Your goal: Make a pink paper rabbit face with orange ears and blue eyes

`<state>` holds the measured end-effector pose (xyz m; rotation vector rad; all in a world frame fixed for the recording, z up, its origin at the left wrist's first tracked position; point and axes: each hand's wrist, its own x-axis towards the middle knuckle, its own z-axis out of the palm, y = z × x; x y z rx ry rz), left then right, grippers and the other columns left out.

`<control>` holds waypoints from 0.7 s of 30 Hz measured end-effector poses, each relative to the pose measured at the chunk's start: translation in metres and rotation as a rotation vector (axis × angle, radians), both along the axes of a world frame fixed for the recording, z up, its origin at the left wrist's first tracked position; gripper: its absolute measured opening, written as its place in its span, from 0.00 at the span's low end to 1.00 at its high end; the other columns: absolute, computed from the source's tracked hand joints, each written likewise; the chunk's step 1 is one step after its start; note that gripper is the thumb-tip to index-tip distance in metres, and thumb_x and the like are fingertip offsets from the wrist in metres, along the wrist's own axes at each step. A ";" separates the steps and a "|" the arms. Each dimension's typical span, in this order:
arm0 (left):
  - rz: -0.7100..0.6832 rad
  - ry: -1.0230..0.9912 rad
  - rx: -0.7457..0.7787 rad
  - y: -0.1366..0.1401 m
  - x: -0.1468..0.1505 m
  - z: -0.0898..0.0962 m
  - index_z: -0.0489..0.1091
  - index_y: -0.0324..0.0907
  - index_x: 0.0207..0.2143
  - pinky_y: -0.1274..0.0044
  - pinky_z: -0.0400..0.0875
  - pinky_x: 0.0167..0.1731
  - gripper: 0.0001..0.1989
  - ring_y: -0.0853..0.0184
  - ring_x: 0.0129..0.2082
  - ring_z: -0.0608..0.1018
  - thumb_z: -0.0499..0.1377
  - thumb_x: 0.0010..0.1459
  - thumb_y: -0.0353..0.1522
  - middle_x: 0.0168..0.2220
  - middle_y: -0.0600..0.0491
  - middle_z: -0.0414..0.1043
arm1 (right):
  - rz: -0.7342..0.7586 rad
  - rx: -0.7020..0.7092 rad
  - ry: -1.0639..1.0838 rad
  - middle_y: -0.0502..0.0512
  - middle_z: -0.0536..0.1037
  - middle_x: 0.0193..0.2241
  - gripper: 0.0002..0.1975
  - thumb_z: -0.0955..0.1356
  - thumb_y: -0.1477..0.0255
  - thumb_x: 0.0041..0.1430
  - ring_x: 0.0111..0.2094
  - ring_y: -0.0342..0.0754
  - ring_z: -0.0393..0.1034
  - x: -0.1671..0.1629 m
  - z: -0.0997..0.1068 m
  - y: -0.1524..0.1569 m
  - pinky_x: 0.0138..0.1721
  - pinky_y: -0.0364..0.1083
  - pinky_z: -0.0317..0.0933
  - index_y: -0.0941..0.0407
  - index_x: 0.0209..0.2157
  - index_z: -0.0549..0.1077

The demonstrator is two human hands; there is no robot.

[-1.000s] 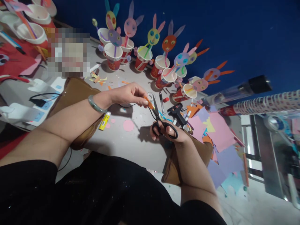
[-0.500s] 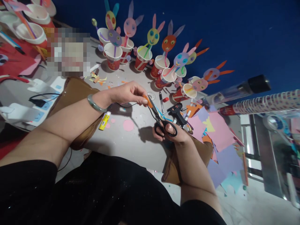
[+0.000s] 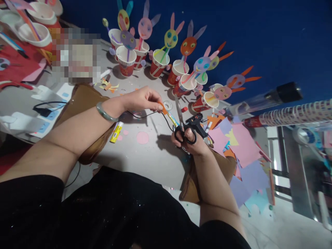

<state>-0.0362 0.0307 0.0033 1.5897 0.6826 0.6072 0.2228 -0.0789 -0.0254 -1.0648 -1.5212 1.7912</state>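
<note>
My left hand (image 3: 149, 100) pinches a small piece of orange paper (image 3: 163, 107) between thumb and fingertips, above the middle of the table. In my right hand (image 3: 192, 141) is a pair of black-handled scissors (image 3: 181, 116), my fingers through the loops and the blades pointing up and away from me. The blades stand to the right of the orange paper, apart from it. Just beyond my right hand lies a black glue gun (image 3: 197, 125). A yellow glue stick (image 3: 116, 132) and a pink paper circle (image 3: 142, 137) lie on the table below my left hand.
Paper cups with rabbit faces, such as a yellow one (image 3: 171, 38), line the blue wall. Coloured paper sheets (image 3: 245, 143) spread at the right, near a long stack of cups (image 3: 298, 114). A white power strip (image 3: 48, 116) sits left; orange scraps (image 3: 110, 85) lie behind my left arm.
The scissors have come away from the orange paper, and their blades now point more upright. My right hand has risen slightly; my left hand has shifted a little while still pinching the paper.
</note>
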 end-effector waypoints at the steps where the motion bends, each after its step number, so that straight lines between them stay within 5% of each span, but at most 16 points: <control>1: 0.044 0.049 0.034 0.003 0.000 -0.002 0.80 0.37 0.26 0.79 0.63 0.28 0.03 0.73 0.24 0.71 0.67 0.52 0.28 0.23 0.53 0.76 | -0.042 0.023 -0.036 0.47 0.66 0.17 0.34 0.65 0.34 0.55 0.18 0.42 0.53 0.000 0.000 0.001 0.22 0.46 0.46 0.52 0.21 0.62; 6: 0.101 0.351 0.202 0.014 -0.005 -0.014 0.73 0.39 0.17 0.77 0.52 0.23 0.11 0.74 0.16 0.60 0.61 0.50 0.24 0.12 0.59 0.59 | -0.133 0.184 -0.336 0.47 0.67 0.18 0.30 0.72 0.41 0.52 0.22 0.42 0.56 -0.004 0.001 0.004 0.24 0.44 0.50 0.53 0.20 0.63; 13: -0.481 0.726 0.080 0.024 -0.026 -0.024 0.80 0.43 0.21 0.78 0.51 0.19 0.06 0.71 0.15 0.65 0.65 0.48 0.29 0.16 0.56 0.71 | -0.007 0.445 -0.722 0.45 0.64 0.18 0.17 0.74 0.63 0.50 0.23 0.42 0.54 -0.011 0.001 0.002 0.29 0.45 0.47 0.53 0.21 0.63; 17: -0.391 0.759 -0.099 0.032 -0.038 -0.035 0.80 0.41 0.19 0.78 0.55 0.23 0.05 0.69 0.18 0.67 0.70 0.40 0.24 0.14 0.54 0.68 | -0.058 0.495 -0.960 0.49 0.67 0.21 0.16 0.73 0.63 0.51 0.25 0.45 0.57 -0.009 0.000 0.004 0.31 0.46 0.47 0.52 0.22 0.63; 21: -0.191 0.599 -0.098 0.034 -0.040 -0.048 0.76 0.43 0.15 0.78 0.56 0.25 0.09 0.68 0.20 0.67 0.69 0.38 0.22 0.12 0.57 0.61 | -0.150 0.510 -1.095 0.50 0.67 0.20 0.17 0.73 0.61 0.50 0.25 0.46 0.56 -0.007 -0.003 0.004 0.31 0.47 0.45 0.52 0.21 0.62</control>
